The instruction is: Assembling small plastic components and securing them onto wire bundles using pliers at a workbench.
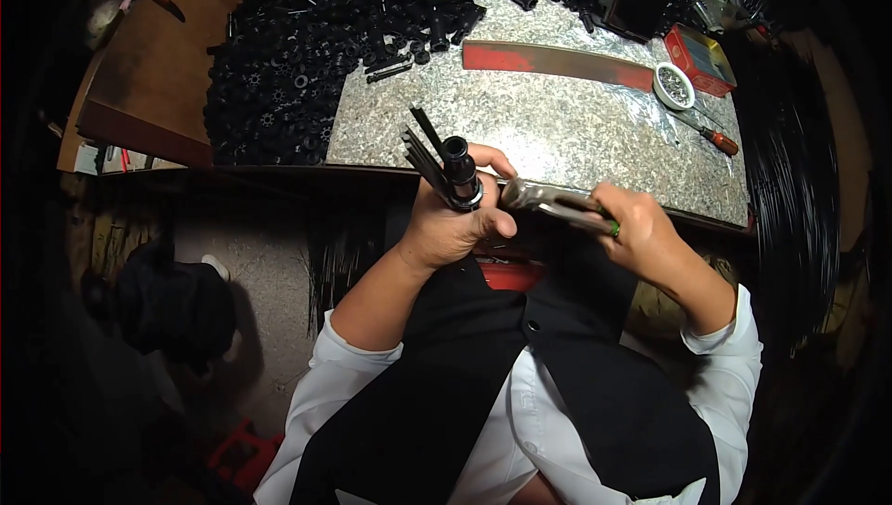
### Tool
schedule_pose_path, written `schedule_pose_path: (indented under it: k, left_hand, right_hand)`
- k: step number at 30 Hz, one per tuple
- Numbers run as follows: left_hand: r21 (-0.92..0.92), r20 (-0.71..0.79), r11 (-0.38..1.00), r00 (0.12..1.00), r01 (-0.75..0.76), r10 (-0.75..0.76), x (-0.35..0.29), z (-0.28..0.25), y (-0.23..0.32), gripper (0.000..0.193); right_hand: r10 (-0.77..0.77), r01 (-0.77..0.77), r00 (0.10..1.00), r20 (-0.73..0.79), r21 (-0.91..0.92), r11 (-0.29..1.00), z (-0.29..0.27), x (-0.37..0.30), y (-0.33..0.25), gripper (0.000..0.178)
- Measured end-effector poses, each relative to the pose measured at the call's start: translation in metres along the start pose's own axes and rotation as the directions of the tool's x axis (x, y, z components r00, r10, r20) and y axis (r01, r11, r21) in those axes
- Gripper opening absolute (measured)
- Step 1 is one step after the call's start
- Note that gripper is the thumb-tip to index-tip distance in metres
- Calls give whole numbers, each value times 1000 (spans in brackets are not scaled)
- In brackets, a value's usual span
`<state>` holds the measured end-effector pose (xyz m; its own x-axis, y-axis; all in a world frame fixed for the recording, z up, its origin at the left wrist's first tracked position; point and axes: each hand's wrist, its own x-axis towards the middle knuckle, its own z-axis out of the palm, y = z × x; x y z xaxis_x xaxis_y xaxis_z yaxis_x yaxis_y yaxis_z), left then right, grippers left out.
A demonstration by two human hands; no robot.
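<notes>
Left hand (452, 226) fingers clenched round one black cylinder part (459, 170) plus several thin black rods (423, 154), right hand (641, 231) gripping one metal tool (548, 198), one red tin (701, 61), one screwdriver (711, 136), uncountable black parts pile (307, 40)

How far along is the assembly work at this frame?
Done: cannot tell; no separate finished stack is clear. In hand: the left hand grips a black cylindrical part with thin black rods fanning out, while the right hand holds a metal hand tool against it. Left: a large heap of black parts covers the granite-patterned bench.
</notes>
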<state>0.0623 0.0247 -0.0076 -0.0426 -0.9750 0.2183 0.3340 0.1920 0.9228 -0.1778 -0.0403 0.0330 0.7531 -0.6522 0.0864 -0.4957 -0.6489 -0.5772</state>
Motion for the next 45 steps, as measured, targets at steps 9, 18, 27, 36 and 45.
schedule_pose_path:
  k: [9, 18, 27, 36, 45]
  left_hand:
    - [77, -71, 997, 998, 8, -2, -10, 1, -4, 49]
    - [80, -12, 997, 1000, -13, 14, -9, 4, -10, 56]
    - [93, 7, 996, 1000, -15, 15, -5, 7, -12, 57]
    - [123, -93, 992, 996, 21, -10, -8, 8, -13, 59]
    - [138, -74, 990, 996, -32, 43, -7, 13, -5, 66]
  right_hand:
    - [241, -420, 877, -416, -416, 807, -78, 38, 83, 13]
    - [483, -542, 834, -265, -553, 632, -98, 77, 132, 21]
    - [429, -513, 858, -283, -505, 694, -103, 72, 123, 19]
    - [40, 22, 897, -440, 133, 991, -33, 53, 28, 9]
    - [-65, 288, 932, -357, 620, 730, 48, 39, -43, 7]
